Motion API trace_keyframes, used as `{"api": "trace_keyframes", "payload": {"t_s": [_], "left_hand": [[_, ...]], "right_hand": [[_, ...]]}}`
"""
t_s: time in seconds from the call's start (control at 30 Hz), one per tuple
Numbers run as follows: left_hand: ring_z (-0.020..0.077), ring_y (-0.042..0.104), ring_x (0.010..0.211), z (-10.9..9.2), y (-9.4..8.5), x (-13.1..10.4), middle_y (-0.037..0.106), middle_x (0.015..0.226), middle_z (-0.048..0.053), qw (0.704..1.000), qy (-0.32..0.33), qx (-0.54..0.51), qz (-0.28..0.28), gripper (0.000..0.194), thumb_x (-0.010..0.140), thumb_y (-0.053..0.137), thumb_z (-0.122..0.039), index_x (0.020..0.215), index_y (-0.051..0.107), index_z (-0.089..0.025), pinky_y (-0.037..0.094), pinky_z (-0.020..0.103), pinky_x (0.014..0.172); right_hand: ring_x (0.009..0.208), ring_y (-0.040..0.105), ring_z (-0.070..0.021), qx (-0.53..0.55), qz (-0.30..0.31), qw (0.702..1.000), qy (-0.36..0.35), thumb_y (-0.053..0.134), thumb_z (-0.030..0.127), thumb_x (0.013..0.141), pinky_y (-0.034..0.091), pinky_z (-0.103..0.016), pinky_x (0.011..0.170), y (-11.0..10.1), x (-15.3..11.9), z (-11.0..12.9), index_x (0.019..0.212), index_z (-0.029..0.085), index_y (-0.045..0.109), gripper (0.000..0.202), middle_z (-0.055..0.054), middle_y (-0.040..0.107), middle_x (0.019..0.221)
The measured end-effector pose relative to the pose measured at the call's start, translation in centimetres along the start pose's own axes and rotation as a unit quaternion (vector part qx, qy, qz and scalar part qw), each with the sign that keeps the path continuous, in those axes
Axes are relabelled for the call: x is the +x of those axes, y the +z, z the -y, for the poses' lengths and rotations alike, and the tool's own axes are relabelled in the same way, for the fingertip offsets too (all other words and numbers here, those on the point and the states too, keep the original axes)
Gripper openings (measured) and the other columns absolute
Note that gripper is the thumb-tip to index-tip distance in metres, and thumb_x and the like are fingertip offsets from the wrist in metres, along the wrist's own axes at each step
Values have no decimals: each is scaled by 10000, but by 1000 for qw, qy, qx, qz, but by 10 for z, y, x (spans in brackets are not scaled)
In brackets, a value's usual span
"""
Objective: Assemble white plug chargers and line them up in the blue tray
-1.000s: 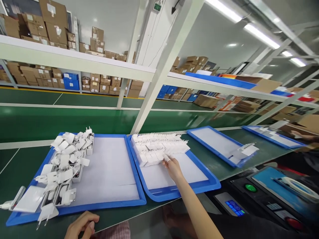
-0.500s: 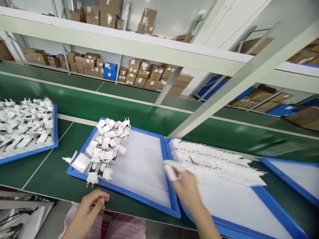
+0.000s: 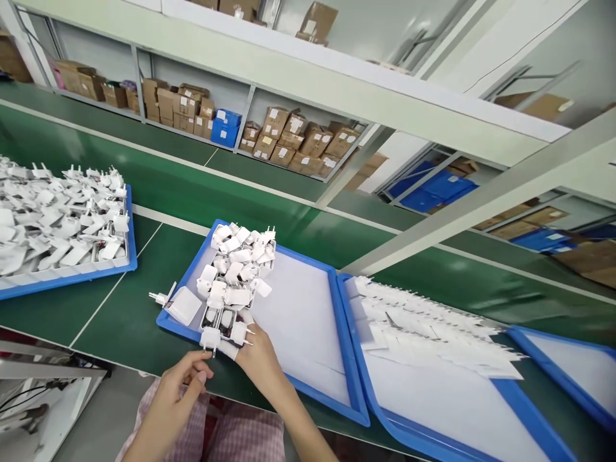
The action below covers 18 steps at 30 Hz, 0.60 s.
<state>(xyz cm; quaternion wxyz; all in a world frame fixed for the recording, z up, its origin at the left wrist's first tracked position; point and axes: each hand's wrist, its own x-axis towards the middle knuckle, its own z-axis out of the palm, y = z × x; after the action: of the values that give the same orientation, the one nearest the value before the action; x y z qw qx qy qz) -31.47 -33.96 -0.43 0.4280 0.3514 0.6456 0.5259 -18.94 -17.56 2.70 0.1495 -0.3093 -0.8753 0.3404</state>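
Note:
My right hand (image 3: 255,353) reaches over the front edge of a blue-rimmed tray (image 3: 351,378), with white coverings on some fingers. Its fingers are around a white plug unit (image 3: 239,332) at the near end of a pile of white plug pieces (image 3: 235,273). Just left of it, my left hand (image 3: 187,378) is at the tray's front edge with curled fingers, below another plug unit (image 3: 210,338); whether it touches that unit is unclear. A larger white casing (image 3: 183,306) lies at the tray's left corner.
A tray heaped with white plug parts (image 3: 62,224) stands at the left. On the right, a blue tray (image 3: 414,436) holds rows of white plug pieces (image 3: 433,321), with another blue-rimmed tray (image 3: 572,366) beyond. A slanting metal post (image 3: 409,237) rises behind the trays.
My right hand has moved left from between the two trays to the near end of the plug pile. My left hand stays near the front edge. The view has shifted.

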Motion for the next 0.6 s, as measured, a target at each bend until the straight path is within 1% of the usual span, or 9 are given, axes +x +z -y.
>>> {"api": "trace_keyframes", "payload": {"t_s": [0.07, 0.1, 0.17, 0.23, 0.27, 0.33, 0.43, 0.53, 0.6], "left_hand": [[189, 647, 702, 0, 0, 2, 706, 888, 64, 1000, -9, -10, -9, 337, 931, 526, -457, 1119, 661, -212, 554, 269, 644], [188, 642, 706, -1, 0, 3, 703, 893, 65, 1000, -16, -15, -16, 335, 931, 526, -461, 1113, 659, -213, 549, 261, 630], [187, 635, 713, -4, 1, 4, 700, 896, 64, 999, -24, -21, -27, 330, 927, 531, -468, 1098, 662, -218, 542, 255, 621], [188, 630, 713, -5, 3, 5, 698, 887, 60, 999, -28, -19, -29, 333, 922, 539, -485, 1079, 668, -221, 540, 258, 626], [188, 627, 711, -5, 4, 5, 697, 881, 60, 999, -28, -16, -28, 338, 920, 541, -496, 1067, 672, -221, 539, 261, 629], [187, 620, 702, -4, 7, 5, 698, 882, 63, 1000, -22, -7, -21, 353, 920, 537, -512, 1047, 682, -217, 537, 267, 633], [185, 625, 691, 1, 10, 4, 704, 881, 67, 1000, -10, 0, -15, 393, 924, 522, -533, 1063, 699, -210, 537, 277, 648], [188, 636, 682, 3, 12, 4, 716, 863, 68, 1000, -1, 1, -24, 446, 913, 522, -577, 1071, 713, -206, 544, 289, 673], [190, 644, 683, 1, 14, 6, 725, 855, 70, 1000, -1, 7, -29, 462, 903, 530, -596, 1055, 724, -206, 551, 292, 682]], "right_hand": [[1035, 653, -238, 4, 25, 1000, 18, 667, 224, 833, 521, -342, 875, -13, -2, -4, 1187, 255, 647, 355, -74, 626, 1245], [985, 659, -219, 0, 41, 999, 31, 662, 196, 816, 523, -320, 844, -21, -2, -6, 1193, 244, 637, 381, -66, 639, 1195], [822, 651, -191, -23, 61, 996, 67, 636, 143, 785, 511, -288, 744, -35, 0, -13, 1140, 207, 639, 361, -45, 664, 998], [701, 610, -182, -55, 49, 992, 101, 598, 112, 770, 474, -279, 662, -40, 7, -22, 1062, 168, 633, 299, -28, 639, 829], [683, 598, -185, -68, 37, 990, 115, 587, 110, 766, 456, -279, 644, -40, 13, -26, 1042, 154, 618, 282, -29, 630, 798], [718, 604, -202, -90, 17, 986, 137, 587, 129, 768, 435, -283, 649, -34, 25, -32, 1011, 141, 594, 243, -55, 639, 821], [773, 620, -236, -114, 0, 981, 154, 650, 223, 771, 413, -293, 664, -26, 40, -35, 955, 135, 581, 215, -106, 667, 879], [779, 627, -254, -130, -13, 979, 160, 710, 314, 748, 382, -290, 643, -25, 46, -32, 944, 142, 580, 291, -123, 685, 895], [778, 631, -257, -134, -21, 978, 158, 726, 338, 733, 365, -287, 632, -28, 45, -29, 958, 150, 583, 327, -122, 692, 908]]}}
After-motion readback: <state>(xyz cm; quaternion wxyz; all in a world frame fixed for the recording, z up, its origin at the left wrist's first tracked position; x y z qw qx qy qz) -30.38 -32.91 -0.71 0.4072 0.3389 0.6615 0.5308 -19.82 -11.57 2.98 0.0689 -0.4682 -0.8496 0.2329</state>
